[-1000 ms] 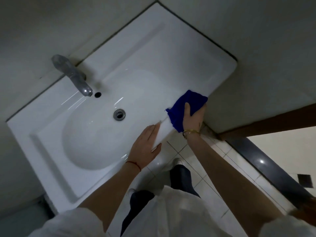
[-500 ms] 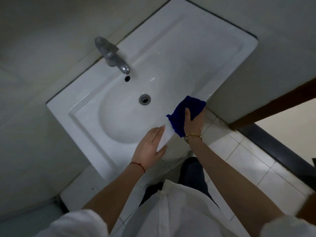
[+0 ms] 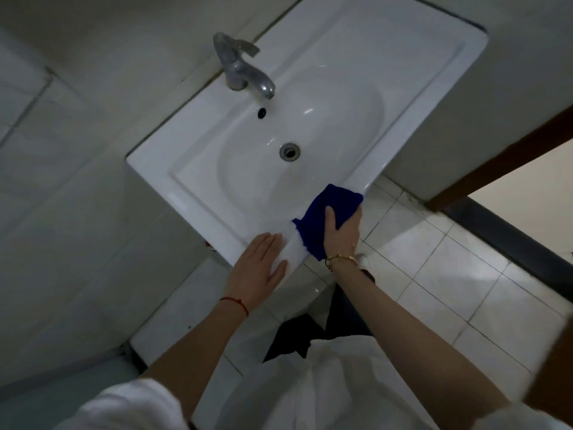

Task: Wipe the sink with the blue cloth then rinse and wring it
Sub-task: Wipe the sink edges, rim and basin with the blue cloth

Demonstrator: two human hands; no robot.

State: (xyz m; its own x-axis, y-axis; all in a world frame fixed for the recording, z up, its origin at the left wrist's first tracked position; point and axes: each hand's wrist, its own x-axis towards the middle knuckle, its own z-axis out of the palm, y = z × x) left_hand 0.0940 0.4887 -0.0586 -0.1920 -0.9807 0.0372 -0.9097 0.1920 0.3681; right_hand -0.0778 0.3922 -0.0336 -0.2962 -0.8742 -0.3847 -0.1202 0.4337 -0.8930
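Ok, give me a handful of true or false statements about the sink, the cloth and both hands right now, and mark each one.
1. The right hand presses the blue cloth on the front rim of the sink. True.
2. Water runs from the faucet. False: no stream shows at the spout.
3. The left hand lies flat on the sink's front edge, beside the cloth. True.
4. The cloth covers the drain. False: the drain is bare, and the cloth is on the rim nearer the person.
5. The left hand holds a second cloth. False: it holds nothing.
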